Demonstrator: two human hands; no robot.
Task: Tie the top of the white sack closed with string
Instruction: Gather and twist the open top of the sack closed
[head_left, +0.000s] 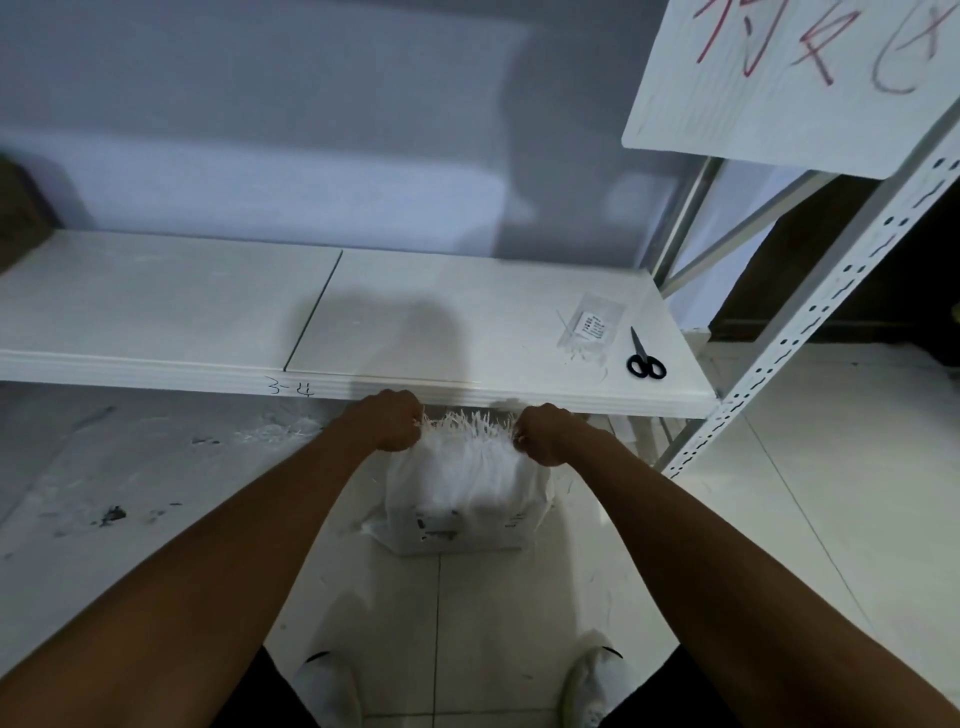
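A white woven sack (465, 499) stands on the tiled floor in front of the shelf, with dark print low on its side. Its top edge is frayed into loose white threads (467, 421). My left hand (392, 421) grips the left end of the sack's top, fingers curled into a fist. My right hand (543, 434) grips the right end the same way. The top is stretched flat between both hands. No string is plainly visible in either hand.
A white shelf board (363, 332) runs across just beyond the sack, marked "3-4" on its front edge. On its right end lie black scissors (644, 358) and a clear plastic packet (592, 325). A perforated metal upright (810, 322) stands at the right. My shoes (589, 680) are below.
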